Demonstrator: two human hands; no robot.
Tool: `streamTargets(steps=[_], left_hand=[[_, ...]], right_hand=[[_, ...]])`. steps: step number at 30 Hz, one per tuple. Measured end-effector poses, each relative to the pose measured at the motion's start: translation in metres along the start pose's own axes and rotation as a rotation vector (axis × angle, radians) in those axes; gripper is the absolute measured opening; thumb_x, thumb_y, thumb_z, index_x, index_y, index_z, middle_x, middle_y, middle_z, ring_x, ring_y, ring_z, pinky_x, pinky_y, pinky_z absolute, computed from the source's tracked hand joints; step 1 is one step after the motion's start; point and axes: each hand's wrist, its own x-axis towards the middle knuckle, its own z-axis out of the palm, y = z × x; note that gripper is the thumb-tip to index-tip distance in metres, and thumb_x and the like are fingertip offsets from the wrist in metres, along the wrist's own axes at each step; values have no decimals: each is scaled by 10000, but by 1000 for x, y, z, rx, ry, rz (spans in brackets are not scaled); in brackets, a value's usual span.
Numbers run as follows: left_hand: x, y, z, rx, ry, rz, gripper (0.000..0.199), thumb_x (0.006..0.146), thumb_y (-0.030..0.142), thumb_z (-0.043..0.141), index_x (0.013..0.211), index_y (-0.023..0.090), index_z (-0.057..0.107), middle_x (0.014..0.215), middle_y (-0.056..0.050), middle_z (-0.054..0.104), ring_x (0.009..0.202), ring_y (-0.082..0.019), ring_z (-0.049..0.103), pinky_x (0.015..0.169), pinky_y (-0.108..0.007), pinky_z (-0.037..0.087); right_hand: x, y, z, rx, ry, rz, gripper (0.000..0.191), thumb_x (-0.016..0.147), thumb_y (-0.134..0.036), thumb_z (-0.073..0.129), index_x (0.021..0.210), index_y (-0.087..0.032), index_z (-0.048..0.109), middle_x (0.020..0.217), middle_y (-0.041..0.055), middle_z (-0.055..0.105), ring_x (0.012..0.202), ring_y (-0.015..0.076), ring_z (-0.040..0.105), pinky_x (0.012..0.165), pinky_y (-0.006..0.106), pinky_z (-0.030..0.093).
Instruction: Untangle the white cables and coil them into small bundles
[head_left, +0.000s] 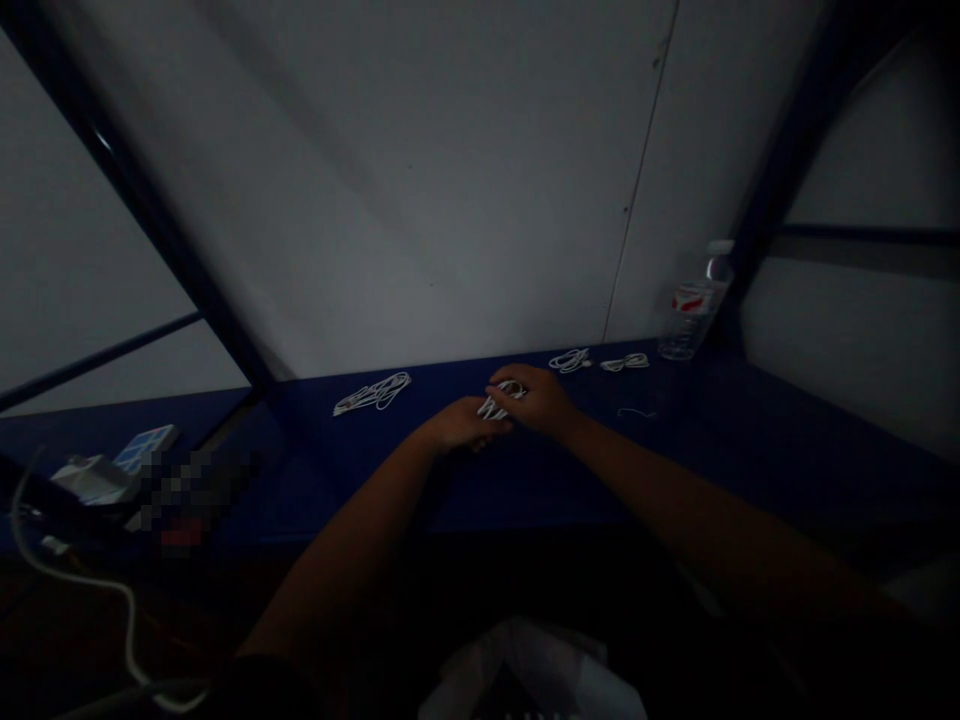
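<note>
Looking down past a crumpled white plastic sheet point(525, 675) at the near side and a pale cord point(127, 620) curving up at the lower left, the person reaches across a dark blue work surface point(525, 490) towards its back edge. There, the left hand point(463, 424) and right hand point(531, 400) close narrowly around a white cable bundle point(501, 403), the right fingers point(510, 385) lying over its loops and the left cupping its near side; the dim light hides how tightly they press. The thin cable should be light, soft and prone to tangling, so the gathered middle of the loops looks the surest place to hold. Along the back edge lie a longer white coil point(373, 393) to the left and two smaller white coils point(570, 360) to the right, with a short white wire point(636, 412) just in front. Beyond them, towards the back right corner, stands a clear plastic water bottle point(694, 305), before a white wall point(420, 180).
</note>
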Motion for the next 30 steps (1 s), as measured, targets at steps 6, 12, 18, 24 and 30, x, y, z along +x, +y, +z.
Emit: streamTargets(steps=[6,12,18,24,30], left_hand=[[-5,4,-1,-282,-56,85,432,676,407,800,913,157,539,584,85,398,432,-37,311,414,-198,218],[-1,2,7,5,-163,55,325,722,390,740,875,140,599,619,22,518,498,-92,472,458,-219,355],[-1,2,1,322,-39,111,278,863,408,557,824,141,623,637,-10,580,524,-108,499,507,-226,370],[-1,-1,-9,563,21,174,415,917,470,485,706,147,638,618,-34,619,526,-126,521,544,-239,365],[3,-5,-8,757,215,291,400,941,479,465,1001,154,690,770,-74,684,656,-172,586,627,-252,378]], right_hand=[[2,-4,-4,-24,-46,-70,279,979,-356,448,953,-191,671,905,79,672,831,185,612,765,321,476],[-5,-8,-2,-333,-298,-92,480,983,-474,401,703,-182,660,677,75,642,660,165,566,633,295,374],[0,-4,0,-494,-343,48,564,990,-508,358,648,-170,653,659,89,661,594,162,549,568,305,258],[2,7,-6,-278,-534,45,482,989,-471,394,708,-181,657,640,42,635,572,130,507,573,280,249],[3,17,-6,-152,-373,248,521,955,-533,432,639,-166,624,581,13,582,561,118,481,557,266,263]])
